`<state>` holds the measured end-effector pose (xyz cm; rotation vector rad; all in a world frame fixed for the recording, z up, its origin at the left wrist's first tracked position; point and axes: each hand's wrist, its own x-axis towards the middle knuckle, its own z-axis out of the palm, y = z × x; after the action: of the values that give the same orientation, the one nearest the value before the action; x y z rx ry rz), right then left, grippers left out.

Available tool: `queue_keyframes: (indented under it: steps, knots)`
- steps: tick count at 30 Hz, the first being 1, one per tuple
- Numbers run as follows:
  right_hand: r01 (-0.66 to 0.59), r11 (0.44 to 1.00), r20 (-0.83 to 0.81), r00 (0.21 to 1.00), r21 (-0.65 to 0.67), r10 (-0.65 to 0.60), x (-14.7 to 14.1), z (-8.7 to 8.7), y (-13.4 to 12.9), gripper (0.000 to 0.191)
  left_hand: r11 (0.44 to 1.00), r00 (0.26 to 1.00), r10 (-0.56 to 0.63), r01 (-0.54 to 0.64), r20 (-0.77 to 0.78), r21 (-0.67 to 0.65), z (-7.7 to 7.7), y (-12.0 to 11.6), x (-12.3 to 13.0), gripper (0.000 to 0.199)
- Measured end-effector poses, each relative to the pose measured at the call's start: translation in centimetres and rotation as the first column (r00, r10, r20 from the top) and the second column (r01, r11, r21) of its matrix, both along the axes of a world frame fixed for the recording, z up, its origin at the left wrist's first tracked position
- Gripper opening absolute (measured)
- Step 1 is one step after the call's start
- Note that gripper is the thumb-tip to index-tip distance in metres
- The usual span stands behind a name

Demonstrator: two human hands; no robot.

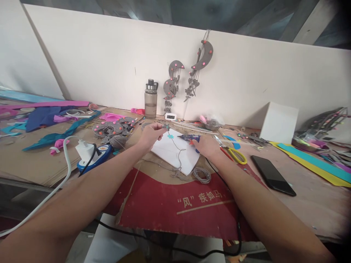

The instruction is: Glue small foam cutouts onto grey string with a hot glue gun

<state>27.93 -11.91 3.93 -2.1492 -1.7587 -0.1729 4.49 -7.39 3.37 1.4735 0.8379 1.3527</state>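
My left hand (151, 136) pinches a small grey piece (166, 126) with a touch of teal, and a thin grey cord (179, 149) trails down from around it. A blue hot glue gun (195, 138) is in my right hand (210, 146), its dark nozzle pointing left toward the left hand. Beneath both hands lies a white sheet (183, 159) with a teal cut-out shape (170, 136) on it. Beside the sheet's near corner rests a coil of grey cord (202, 175). The exact shape of the pinched piece is too small to tell.
Yellow-handled scissors (238, 156) and a black phone (272, 175) lie on the right. A bottle (150, 100) and small clock (170, 117) stand behind. Left are a power strip (95, 157) and grey felt pieces (115, 128). Moon-shaped hangings (205, 56) decorate the white board.
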Motion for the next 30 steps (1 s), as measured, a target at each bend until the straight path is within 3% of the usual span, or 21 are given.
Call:
queue_keyframes:
  steps: [3, 5, 6, 8, 10, 12, 13, 15, 17, 21, 30]
  knots:
    - [-0.122, 0.972, -0.060, 0.989, 0.201, 0.137, -1.4, 0.6, -0.9, 0.018, 0.997, 0.993, 0.066, -0.062, -0.101, 0.046, 0.7, -1.2, 0.5, 0.018]
    - [-0.262, 0.901, -0.217, 0.912, 0.346, 0.348, -3.0, 0.9, -1.5, 0.010, 0.990, 0.980, 0.118, -0.104, -0.160, 0.093, 1.2, -2.1, 0.8, 0.016]
    - [-0.306, 0.868, -0.328, 0.834, 0.392, 0.443, -4.0, 0.9, -1.8, 0.011, 0.986, 0.972, 0.140, -0.118, -0.190, 0.120, 1.4, -2.5, 0.9, 0.015]
    - [-0.376, 0.818, -0.576, 0.582, 0.435, 0.574, -5.9, 0.8, -2.4, 0.022, 0.975, 0.956, 0.167, -0.124, -0.242, 0.185, 1.7, -3.2, 1.2, 0.010]
    - [-0.382, 0.831, -0.774, 0.339, 0.405, 0.534, -7.4, 0.4, -2.8, 0.036, 0.961, 0.943, 0.194, -0.128, -0.271, 0.244, 1.8, -3.6, 1.5, 0.006]
    - [-0.379, 0.847, -0.860, 0.204, 0.372, 0.469, -8.1, 0.1, -2.9, 0.042, 0.951, 0.940, 0.213, -0.138, -0.267, 0.276, 1.7, -3.8, 1.6, 0.005]
    - [-0.370, 0.851, -0.867, 0.187, 0.374, 0.462, -8.2, -0.1, -2.9, 0.040, 0.950, 0.942, 0.215, -0.140, -0.259, 0.280, 1.7, -3.8, 1.7, 0.005]
    - [-0.345, 0.848, -0.832, 0.249, 0.403, 0.496, -8.0, 0.0, -2.8, 0.030, 0.956, 0.948, 0.197, -0.130, -0.250, 0.262, 1.6, -3.7, 1.7, 0.007]
    - [-0.326, 0.840, -0.757, 0.373, 0.434, 0.536, -7.5, 0.3, -2.7, 0.016, 0.969, 0.954, 0.162, -0.106, -0.251, 0.225, 1.5, -3.7, 1.7, 0.010]
    - [-0.297, 0.830, -0.620, 0.557, 0.473, 0.553, -6.8, 1.0, -2.8, 0.011, 0.984, 0.966, 0.096, -0.056, -0.238, 0.171, 1.6, -3.8, 1.7, 0.012]
    - [-0.321, 0.800, -0.360, 0.765, 0.506, 0.534, -6.4, 0.8, -2.7, 0.016, 0.992, 0.982, 0.014, 0.010, -0.190, 0.126, 1.6, -4.1, 1.9, 0.018]
